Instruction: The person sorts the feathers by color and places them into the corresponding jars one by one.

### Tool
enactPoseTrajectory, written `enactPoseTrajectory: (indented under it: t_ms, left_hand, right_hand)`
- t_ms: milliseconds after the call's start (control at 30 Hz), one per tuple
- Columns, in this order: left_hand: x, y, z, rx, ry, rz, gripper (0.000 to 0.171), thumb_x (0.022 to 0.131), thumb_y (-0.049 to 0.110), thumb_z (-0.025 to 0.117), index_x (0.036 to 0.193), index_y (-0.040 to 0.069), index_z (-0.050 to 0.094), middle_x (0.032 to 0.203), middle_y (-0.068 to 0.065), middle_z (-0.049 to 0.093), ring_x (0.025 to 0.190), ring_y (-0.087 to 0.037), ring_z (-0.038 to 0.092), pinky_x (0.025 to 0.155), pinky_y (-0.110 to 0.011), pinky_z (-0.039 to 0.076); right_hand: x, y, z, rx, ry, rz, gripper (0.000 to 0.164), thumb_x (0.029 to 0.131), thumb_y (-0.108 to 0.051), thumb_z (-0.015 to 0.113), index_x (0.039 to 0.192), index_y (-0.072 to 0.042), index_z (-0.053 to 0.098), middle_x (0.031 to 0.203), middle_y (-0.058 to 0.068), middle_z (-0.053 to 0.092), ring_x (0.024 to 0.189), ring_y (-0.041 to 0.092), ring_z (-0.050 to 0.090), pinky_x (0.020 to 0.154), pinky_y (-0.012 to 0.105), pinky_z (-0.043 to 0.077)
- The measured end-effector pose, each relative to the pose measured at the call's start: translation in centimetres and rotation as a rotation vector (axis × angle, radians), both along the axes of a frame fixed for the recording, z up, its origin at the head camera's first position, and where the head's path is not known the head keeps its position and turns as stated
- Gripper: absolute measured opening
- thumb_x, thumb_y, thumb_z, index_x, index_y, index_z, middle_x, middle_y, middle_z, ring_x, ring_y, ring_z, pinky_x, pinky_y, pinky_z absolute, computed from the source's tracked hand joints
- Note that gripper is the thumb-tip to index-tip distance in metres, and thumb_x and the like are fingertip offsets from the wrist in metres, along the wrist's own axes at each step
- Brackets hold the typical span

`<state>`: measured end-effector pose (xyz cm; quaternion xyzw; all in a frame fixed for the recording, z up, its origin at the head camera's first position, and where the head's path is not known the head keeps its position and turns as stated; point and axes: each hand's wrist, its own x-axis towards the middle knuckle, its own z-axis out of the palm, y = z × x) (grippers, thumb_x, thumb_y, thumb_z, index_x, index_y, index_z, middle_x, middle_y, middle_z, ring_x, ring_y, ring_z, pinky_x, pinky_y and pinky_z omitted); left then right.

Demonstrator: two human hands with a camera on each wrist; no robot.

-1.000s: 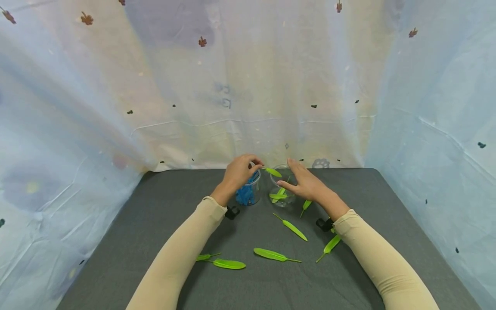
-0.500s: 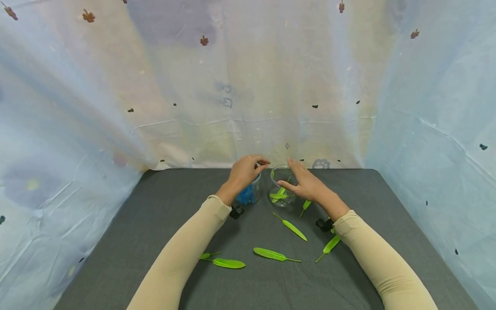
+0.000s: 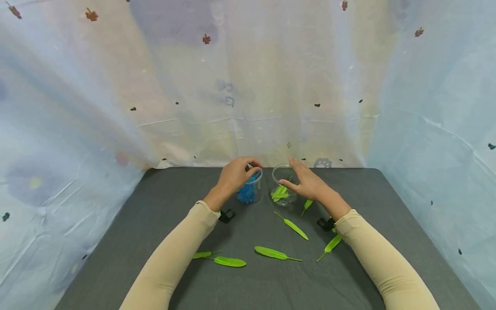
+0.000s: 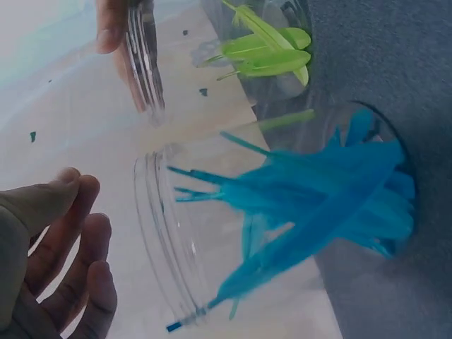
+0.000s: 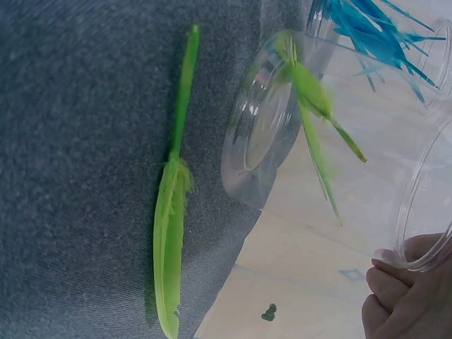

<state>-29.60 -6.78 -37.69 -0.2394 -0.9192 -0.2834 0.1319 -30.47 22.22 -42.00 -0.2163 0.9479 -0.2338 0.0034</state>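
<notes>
Two clear jars stand side by side near the table's far edge. The left jar (image 3: 259, 190) is full of blue feathers (image 4: 318, 191), their quills pointing toward the mouth. Over its rim is my left hand (image 3: 234, 176), thumb and index tips together, with nothing visible between them. Several green feathers (image 4: 272, 53) lie inside the right jar (image 3: 284, 165). My right hand (image 3: 310, 183) holds that jar at its rim, thumb on the near side and fingers on the right. In the right wrist view, fingertips (image 5: 385, 258) sit against the rim.
Several loose green feathers lie on the dark cloth-covered table (image 3: 240, 288), including one (image 3: 296, 229) in front of the right jar and another (image 3: 271, 253) nearer me. Behind the table hangs a pale patterned curtain (image 3: 255, 86).
My left hand moves right with a green feather, lets it go at the right jar, then returns to the left jar. That feather now lies inside the right jar. My right hand stays put.
</notes>
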Motion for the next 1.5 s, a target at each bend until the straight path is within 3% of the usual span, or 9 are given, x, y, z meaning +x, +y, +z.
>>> enactPoseTrajectory:
  t_ms: [600, 900, 1233, 1500]
  left_hand:
    - [3.3, -4.1, -0.9, -0.047, -0.007, 0.016, 0.015, 0.104, 0.031, 0.074, 0.115, 0.023, 0.082, 0.103, 0.005, 0.077, 0.08, -0.012, 0.068, 0.057, -0.03, 0.053]
    - [5.2, -6.5, -1.9, -0.031, -0.032, -0.024, 0.014, 0.101, 0.027, 0.078, 0.113, 0.02, 0.082, 0.102, 0.004, 0.078, 0.081, -0.013, 0.07, 0.061, -0.03, 0.055]
    - [6.9, -8.4, -3.0, -0.085, -0.181, -0.046, 0.011, 0.102, 0.029, 0.077, 0.112, 0.027, 0.081, 0.102, 0.01, 0.076, 0.084, -0.008, 0.066, 0.065, -0.03, 0.055]
    - [7.6, -10.2, -4.3, -0.139, -0.307, -0.205, 0.016, 0.104, 0.026, 0.075, 0.117, 0.019, 0.08, 0.107, 0.014, 0.074, 0.091, -0.008, 0.066, 0.072, -0.028, 0.056]
  right_hand:
    - [-0.1, 0.2, -0.1, 0.015, -0.001, -0.003, 0.109, 0.102, -0.074, 0.055, 0.174, -0.01, 0.002, 0.179, 0.021, 0.006, 0.165, 0.046, 0.002, 0.129, 0.072, 0.014]
    - [0.0, 0.1, 0.1, 0.012, -0.008, 0.005, 0.11, 0.102, -0.073, 0.055, 0.174, -0.009, 0.003, 0.179, 0.021, 0.006, 0.164, 0.047, 0.003, 0.129, 0.071, 0.014]
    - [-0.1, 0.2, -0.1, 0.004, -0.005, 0.006, 0.11, 0.102, -0.074, 0.055, 0.174, -0.009, 0.003, 0.18, 0.02, 0.006, 0.165, 0.046, 0.002, 0.129, 0.072, 0.013]
    - [-0.1, 0.1, -0.1, -0.005, -0.003, 0.008, 0.109, 0.102, -0.073, 0.056, 0.174, -0.008, 0.005, 0.179, 0.02, 0.007, 0.165, 0.046, 0.003, 0.128, 0.072, 0.014]
